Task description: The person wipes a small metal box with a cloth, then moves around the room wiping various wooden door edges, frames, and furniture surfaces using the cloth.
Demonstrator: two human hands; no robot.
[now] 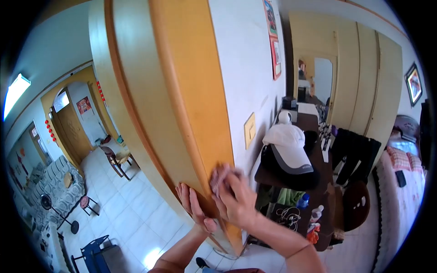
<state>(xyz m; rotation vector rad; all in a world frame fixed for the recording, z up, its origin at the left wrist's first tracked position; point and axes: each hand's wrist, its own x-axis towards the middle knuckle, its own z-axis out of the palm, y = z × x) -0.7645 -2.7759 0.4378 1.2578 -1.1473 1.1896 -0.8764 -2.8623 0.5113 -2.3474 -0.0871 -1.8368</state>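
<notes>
My right hand [236,200] is closed around a crumpled reddish-brown cloth [221,176] and presses it against the yellow wooden door frame [195,91]. The hand and cloth are slightly blurred. To the left and a little lower, my left hand [195,207] lies against the same frame's inner face, fingers stretched upward and nothing in them. Right of the frame, a light switch [250,131] is set in the white wall.
On the right, a white cap [287,148] sits on a dark desk [325,182], near a chair [355,207] and a bed [405,191]. Through the doorway on the left are a wooden chair [117,159], a stool [86,203], a standing fan [59,214] and a sofa [59,182].
</notes>
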